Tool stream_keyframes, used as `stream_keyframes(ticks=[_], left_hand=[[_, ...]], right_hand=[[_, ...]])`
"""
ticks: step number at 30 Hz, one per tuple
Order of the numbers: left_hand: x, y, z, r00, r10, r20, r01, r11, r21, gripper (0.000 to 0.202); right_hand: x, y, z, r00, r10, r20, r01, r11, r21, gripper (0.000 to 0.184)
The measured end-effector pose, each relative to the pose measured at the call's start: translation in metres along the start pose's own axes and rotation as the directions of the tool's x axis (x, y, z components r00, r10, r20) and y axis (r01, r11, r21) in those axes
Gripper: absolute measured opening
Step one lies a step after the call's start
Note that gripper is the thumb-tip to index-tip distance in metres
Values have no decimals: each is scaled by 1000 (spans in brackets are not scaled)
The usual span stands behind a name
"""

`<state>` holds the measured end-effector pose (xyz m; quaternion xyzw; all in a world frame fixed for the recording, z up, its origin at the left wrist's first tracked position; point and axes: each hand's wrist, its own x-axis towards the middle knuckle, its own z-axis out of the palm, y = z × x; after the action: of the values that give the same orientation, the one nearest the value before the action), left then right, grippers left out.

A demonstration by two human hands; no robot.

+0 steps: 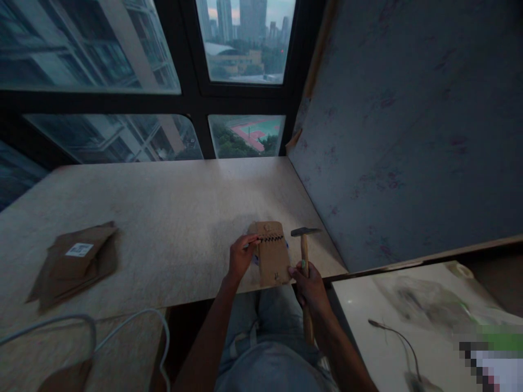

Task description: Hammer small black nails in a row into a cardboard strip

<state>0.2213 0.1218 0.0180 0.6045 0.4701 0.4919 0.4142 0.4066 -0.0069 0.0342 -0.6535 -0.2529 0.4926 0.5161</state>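
A small brown wooden piece point(273, 253) with a row of metal tines lies near the front edge of the light wooden table point(171, 218). My left hand point(241, 255) pinches it at its left side, fingers closed on the tines' end. My right hand point(309, 283) is wrapped round the wooden handle of a hammer point(304, 247), whose metal head points up just right of the piece.
Brown paper packets point(75, 261) with a white label lie at the table's left. White cables point(93, 337) loop at the lower left. A grey board point(408, 125) leans at the right. A white surface point(392, 321) with a thin cable sits lower right. Windows are behind.
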Motion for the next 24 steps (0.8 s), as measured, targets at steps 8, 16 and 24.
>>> stream_keyframes(ticks=[8, 16, 24], left_hand=[[0, 3, 0, 1000, 1, -8, -1, 1000, -14, 18], [1, -1, 2, 1000, 16, -23, -16, 1000, -7, 19], [0, -2, 1, 999, 32, -4, -32, 999, -10, 18]], right_hand=[[0, 0, 0, 1000, -1, 0, 1, 1000, -12, 41], [2, 2, 0, 1000, -2, 11, 2, 1000, 0, 42], [2, 2, 0, 1000, -4, 5, 4, 1000, -21, 43]])
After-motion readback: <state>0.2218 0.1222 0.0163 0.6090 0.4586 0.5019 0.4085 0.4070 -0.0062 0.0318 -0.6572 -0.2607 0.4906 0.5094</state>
